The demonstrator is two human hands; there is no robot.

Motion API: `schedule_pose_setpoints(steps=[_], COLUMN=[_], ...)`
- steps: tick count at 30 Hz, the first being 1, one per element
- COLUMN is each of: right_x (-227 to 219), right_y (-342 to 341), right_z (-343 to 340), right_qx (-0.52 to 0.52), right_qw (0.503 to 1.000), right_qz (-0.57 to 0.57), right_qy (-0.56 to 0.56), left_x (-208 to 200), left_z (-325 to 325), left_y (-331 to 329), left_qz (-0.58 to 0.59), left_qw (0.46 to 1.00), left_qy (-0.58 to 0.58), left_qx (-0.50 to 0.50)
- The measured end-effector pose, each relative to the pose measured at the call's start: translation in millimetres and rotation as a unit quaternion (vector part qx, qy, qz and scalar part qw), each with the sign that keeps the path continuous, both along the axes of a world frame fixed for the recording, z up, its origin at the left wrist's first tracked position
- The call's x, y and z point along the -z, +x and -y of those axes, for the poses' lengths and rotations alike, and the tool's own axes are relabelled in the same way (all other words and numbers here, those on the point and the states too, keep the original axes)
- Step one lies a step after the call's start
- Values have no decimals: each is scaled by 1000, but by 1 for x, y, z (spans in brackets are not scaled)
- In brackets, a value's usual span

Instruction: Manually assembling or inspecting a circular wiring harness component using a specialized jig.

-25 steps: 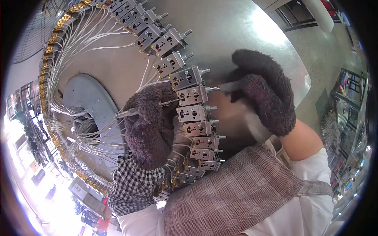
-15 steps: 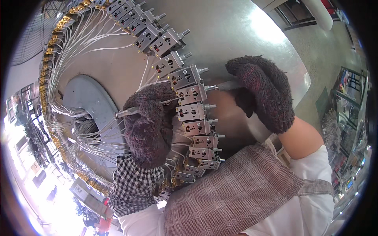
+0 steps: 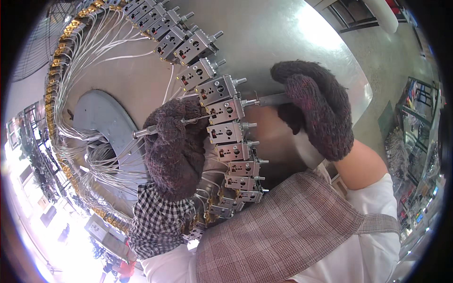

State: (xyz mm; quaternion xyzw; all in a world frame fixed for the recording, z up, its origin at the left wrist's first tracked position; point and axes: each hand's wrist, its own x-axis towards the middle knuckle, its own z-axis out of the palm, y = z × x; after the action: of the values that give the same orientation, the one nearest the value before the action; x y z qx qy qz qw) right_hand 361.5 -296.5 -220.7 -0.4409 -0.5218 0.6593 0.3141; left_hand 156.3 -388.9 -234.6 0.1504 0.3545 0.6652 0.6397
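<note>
A curved row of small silvery box-shaped thermostats (image 3: 225, 132), each with a spindle on its right side, runs down the middle of the view. My left hand (image 3: 172, 146), in a dark knitted glove, is closed around a slim metal tool (image 3: 147, 131). The tool's thin shaft points right, its end at the face of one thermostat (image 3: 226, 110). On that unit's other side, my right hand (image 3: 318, 108), also gloved, grips a grey bar-shaped tool (image 3: 273, 99). This tool's narrow tip meets the spindle (image 3: 251, 102). My fingers hide parts of both tools.
White wires (image 3: 101, 52) fan out from a ring of brass-coloured fittings (image 3: 56, 61) on the left. A grey curved plate (image 3: 101, 113) lies inside the ring. Beneath is a shiny metal table (image 3: 283, 37). A fan guard (image 3: 35, 52) stands at upper left, shelves (image 3: 417, 106) at right.
The thermostats near my hands have shifted slightly left and up, and my left hand with its slim tool has moved left too. More of the grey tool and its tip now shows.
</note>
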Motion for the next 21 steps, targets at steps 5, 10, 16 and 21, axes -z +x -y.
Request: schedule_pose_setpoints(steps=[5,10,16,21], right_x=[32,26,51,58], right_y=[-3,-8,-18,-22], right_z=[15,25,53,63], right_qx=[-14,-35,-1,-22], right_qw=[992,999,999,999], right_qz=[-68,30,0,48], right_qy=[110,-29,-33,4], left_x=[21,35,45,45], left_z=[16,31,51,58], left_y=[-12,-16,-18,-25], left_qz=[-16,-66,-29,-96], left_qw=[1000,997,999,993], left_qy=[-9,-6,-13,-68], left_qx=[12,38,1,24])
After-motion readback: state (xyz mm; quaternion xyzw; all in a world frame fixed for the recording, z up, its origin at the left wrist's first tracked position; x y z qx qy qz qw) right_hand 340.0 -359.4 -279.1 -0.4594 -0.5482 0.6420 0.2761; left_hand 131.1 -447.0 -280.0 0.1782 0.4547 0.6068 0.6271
